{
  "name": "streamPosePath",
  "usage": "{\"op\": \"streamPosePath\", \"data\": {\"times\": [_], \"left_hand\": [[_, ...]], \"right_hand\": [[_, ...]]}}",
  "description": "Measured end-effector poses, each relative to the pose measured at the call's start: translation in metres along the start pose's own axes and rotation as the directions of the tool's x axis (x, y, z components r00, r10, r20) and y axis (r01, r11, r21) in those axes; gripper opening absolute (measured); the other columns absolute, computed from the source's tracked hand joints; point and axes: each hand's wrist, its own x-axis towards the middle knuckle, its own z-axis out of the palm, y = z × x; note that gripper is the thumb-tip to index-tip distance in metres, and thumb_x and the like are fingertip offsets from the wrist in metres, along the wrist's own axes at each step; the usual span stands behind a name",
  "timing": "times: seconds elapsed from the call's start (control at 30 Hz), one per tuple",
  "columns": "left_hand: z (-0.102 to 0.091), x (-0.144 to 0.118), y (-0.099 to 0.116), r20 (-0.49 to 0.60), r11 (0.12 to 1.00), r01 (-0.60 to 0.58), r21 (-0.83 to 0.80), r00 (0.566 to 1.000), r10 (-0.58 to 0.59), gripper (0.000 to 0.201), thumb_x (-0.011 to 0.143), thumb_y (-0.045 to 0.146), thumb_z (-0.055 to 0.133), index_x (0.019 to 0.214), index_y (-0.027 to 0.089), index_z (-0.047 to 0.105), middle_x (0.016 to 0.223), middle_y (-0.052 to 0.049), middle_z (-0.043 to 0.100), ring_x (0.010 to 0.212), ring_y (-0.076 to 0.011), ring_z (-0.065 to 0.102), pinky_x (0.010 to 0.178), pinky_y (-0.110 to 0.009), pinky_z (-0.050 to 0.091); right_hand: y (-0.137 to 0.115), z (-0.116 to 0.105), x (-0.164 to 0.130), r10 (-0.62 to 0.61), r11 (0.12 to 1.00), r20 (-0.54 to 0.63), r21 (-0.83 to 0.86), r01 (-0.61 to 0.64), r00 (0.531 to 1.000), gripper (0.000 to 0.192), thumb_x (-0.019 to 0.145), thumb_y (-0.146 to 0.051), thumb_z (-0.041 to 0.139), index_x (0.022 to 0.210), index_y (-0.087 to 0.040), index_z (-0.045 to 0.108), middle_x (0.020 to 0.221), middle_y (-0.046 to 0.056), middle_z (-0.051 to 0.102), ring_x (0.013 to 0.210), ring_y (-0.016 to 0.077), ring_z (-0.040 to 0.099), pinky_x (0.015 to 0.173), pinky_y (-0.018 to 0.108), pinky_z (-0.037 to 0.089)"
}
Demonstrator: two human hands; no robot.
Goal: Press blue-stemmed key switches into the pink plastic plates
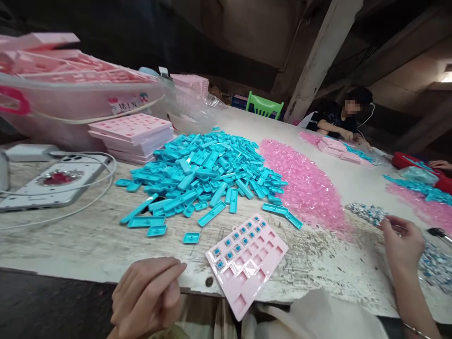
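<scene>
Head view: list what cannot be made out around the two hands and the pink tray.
- Left hand: curled shut, so any content is hidden by its own fingers.
- Right hand: whatever its fingertips pinch at the speckled pile is too small.
- Pink tray: the blue inserts are too small to identify.

One pink plastic grid tray (247, 261) lies near, nine small blue-and-white pieces (233, 246) seated in it. One silver phone (52, 184) lies far left. One green plastic chair (264, 106) stands far back. Two hands show near.
</scene>
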Motion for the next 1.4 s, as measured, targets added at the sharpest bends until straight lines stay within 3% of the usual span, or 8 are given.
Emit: {"op": "streamPosePath", "data": {"times": [0.27,0.6,0.8,0.97,1.17,1.4], "left_hand": [[0.001,0.003,0.000,0.048,0.998,-0.048,0.049,0.998,0.045,0.023,0.077,-0.006,0.047,0.076,0.013,0.061,0.073,-0.004,0.060,0.062,-0.0113,0.058,0.054,-0.024,0.047],[0.001,-0.011,0.001,0.054,0.996,-0.010,0.086,0.999,0.005,0.022,0.084,-0.005,0.048,0.080,0.011,0.063,0.076,-0.002,0.062,0.067,-0.0123,0.061,0.061,-0.025,0.050],[0.012,-0.010,0.001,-0.053,0.995,-0.003,0.100,0.999,0.009,0.018,0.097,0.015,0.050,0.081,0.014,0.059,0.076,0.001,0.058,0.065,-0.0123,0.057,0.058,-0.025,0.047],[0.014,-0.006,0.004,-0.054,0.996,0.009,0.092,0.999,-0.004,0.022,0.099,0.020,0.049,0.080,0.014,0.058,0.075,0.002,0.058,0.064,-0.0123,0.057,0.058,-0.025,0.047],[0.013,-0.001,0.005,-0.075,0.996,-0.004,0.092,0.997,0.011,0.024,0.100,0.023,0.048,0.079,0.015,0.057,0.073,0.002,0.057,0.063,-0.0119,0.056,0.057,-0.025,0.047],[0.015,-0.006,0.003,-0.079,0.996,-0.014,0.090,0.997,0.021,0.026,0.100,0.022,0.047,0.077,0.015,0.056,0.072,0.003,0.056,0.062,-0.0121,0.055,0.057,-0.025,0.045]], "right_hand": [[-0.016,0.003,-0.001,0.007,0.998,-0.005,0.068,-0.007,1.000,0.033,0.064,-0.035,0.059,0.085,-0.012,0.069,0.081,0.010,0.060,0.063,0.0183,0.056,0.064,0.035,0.050],[-0.023,0.004,0.001,-0.004,0.997,-0.034,0.083,0.007,0.999,0.027,0.066,-0.022,0.059,0.086,-0.008,0.069,0.082,0.009,0.056,0.062,0.0154,0.051,0.067,0.033,0.049],[-0.019,0.009,0.006,-0.007,0.997,-0.042,0.079,0.010,0.999,0.014,0.066,-0.017,0.061,0.078,-0.011,0.065,0.075,0.004,0.050,0.064,0.0170,0.050,0.070,0.034,0.048],[-0.010,0.005,-0.001,0.009,0.998,-0.054,0.068,-0.005,0.998,0.006,0.071,-0.013,0.063,0.076,-0.015,0.061,0.072,0.001,0.048,0.071,0.0183,0.051,0.076,0.035,0.047],[-0.008,0.007,-0.001,-0.016,0.997,-0.047,0.071,0.019,0.999,0.015,0.086,-0.024,0.067,0.078,-0.016,0.058,0.072,-0.004,0.051,0.068,0.0125,0.051,0.072,0.030,0.047],[-0.010,0.013,0.006,-0.001,0.993,-0.067,0.117,0.009,0.998,0.006,0.078,-0.011,0.064,0.077,-0.014,0.059,0.073,-0.003,0.049,0.066,0.0134,0.049,0.073,0.033,0.047]]}}
